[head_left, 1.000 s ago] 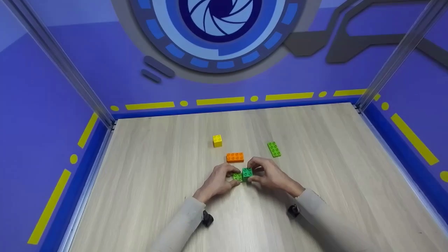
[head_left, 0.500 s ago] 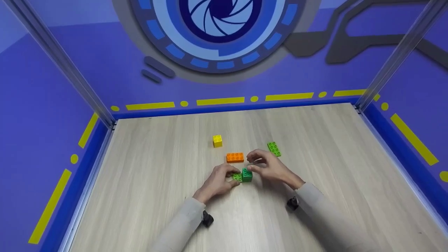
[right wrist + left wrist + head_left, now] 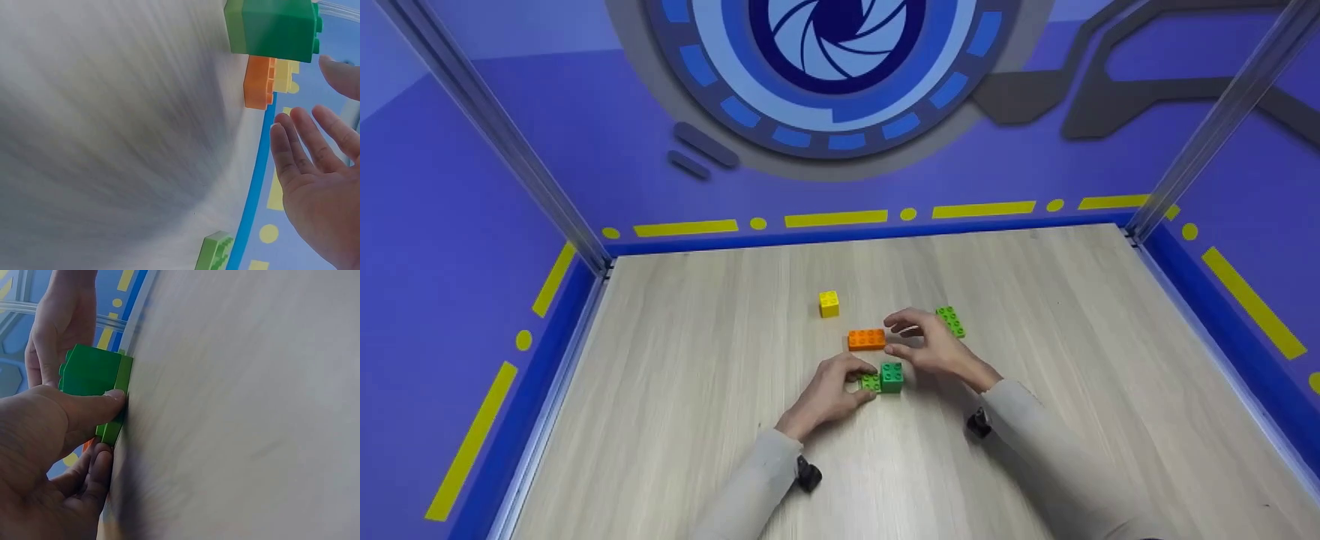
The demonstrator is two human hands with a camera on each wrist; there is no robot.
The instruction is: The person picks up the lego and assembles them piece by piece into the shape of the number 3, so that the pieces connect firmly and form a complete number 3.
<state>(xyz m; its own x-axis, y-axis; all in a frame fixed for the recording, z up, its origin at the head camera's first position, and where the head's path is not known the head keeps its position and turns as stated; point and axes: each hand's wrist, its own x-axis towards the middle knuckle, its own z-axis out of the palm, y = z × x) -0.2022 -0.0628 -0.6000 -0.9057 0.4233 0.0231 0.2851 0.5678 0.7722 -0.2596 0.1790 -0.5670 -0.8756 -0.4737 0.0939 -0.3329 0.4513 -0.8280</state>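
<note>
My left hand pinches a flat light-green toy brick between thumb and fingers, low on the table. On that brick's right end stands a taller dark-green brick; the left wrist view shows the dark-green brick seated on the light-green one. My right hand hovers with parted fingers, holding nothing, behind and right of the dark-green brick. Nearest to its fingertips lies an orange brick. In the right wrist view the right hand appears apart from every brick.
A yellow brick stands farther back, left of the orange one. Another flat light-green brick lies beyond the right hand, partly covered by it. Blue-purple panels wall the wooden table at the back and sides.
My right hand has let go of the dark-green brick and moved back, away from it, toward the orange brick. The left hand keeps its hold on the light-green brick.
</note>
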